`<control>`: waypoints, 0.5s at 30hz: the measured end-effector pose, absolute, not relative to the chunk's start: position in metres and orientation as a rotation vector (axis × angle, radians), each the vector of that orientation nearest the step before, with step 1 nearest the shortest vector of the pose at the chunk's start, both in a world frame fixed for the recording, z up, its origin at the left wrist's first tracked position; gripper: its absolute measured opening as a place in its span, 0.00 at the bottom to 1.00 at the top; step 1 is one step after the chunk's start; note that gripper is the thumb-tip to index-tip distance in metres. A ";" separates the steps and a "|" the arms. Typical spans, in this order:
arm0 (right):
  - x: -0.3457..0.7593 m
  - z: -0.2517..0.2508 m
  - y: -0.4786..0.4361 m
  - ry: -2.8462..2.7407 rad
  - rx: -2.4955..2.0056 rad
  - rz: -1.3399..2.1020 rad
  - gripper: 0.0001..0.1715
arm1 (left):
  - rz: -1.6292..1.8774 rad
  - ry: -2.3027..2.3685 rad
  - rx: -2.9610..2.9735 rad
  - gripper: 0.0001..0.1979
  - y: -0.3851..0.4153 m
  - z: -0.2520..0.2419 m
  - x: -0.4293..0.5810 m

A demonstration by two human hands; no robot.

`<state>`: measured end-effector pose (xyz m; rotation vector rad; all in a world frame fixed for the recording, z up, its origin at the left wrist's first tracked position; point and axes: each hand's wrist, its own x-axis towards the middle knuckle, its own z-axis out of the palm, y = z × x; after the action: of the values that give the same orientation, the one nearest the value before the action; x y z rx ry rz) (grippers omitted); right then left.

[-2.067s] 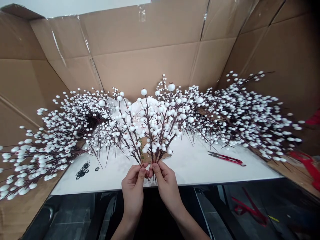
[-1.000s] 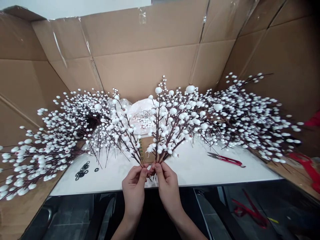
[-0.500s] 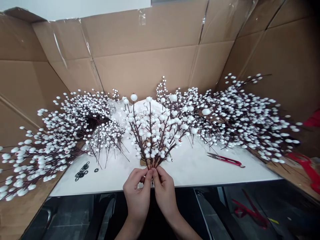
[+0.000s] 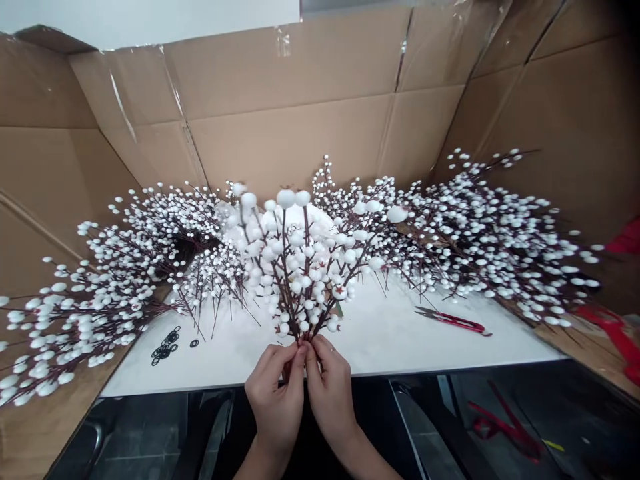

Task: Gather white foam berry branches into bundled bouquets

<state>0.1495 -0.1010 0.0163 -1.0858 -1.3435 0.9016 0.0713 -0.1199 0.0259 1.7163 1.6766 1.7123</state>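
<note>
"So, where is the bunch of sprigs (image 4: pixel 306 283) held?"

"Upright, over the near edge of the white table (image 4: pixel 385 343), between the left hand (image 4: pixel 276 393) and the right hand (image 4: pixel 330 393). The thin brown stems are pinched by both, with the thumbs set side by side; the lower ends are hidden by the fingers."

"And how are the sprigs shaped?"

"They are fanned out above the grip. Smooth, round white berries are borne along them, the largest at the tips, and one is marked with a small reddish star."

"What is laid around them?"

"To the left, thin black rings (image 4: pixel 165 347) are heaped, with a single ring (image 4: pixel 194 343) set just apart. To the right, red-handled snips (image 4: pixel 455 321) are laid flat, slim blades turned inward. Bushy berry branches (image 4: pixel 490 240) are piled on both sides, backed by creased brown cardboard (image 4: pixel 290 120) patched with shiny tape (image 4: pixel 283 41)."
</note>
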 end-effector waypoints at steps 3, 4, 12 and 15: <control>0.152 0.015 -0.103 -1.398 -1.071 0.841 0.14 | 1.699 1.661 1.714 0.06 -0.123 0.027 0.072; 0.152 0.014 -0.104 -1.407 -1.066 0.846 0.14 | 1.685 1.659 1.693 0.06 -0.124 0.027 0.071; 0.160 0.015 -0.109 -1.460 -0.980 0.976 0.15 | 1.373 1.514 1.183 0.09 -0.122 0.046 0.061; 0.161 0.014 -0.110 -1.473 -0.962 1.033 0.18 | 1.366 1.429 1.080 0.09 -0.119 0.048 0.057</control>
<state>0.1615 -0.1100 0.0136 -0.9621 -1.4725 1.0325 0.0569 -0.1191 0.0482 1.0801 1.4288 1.3656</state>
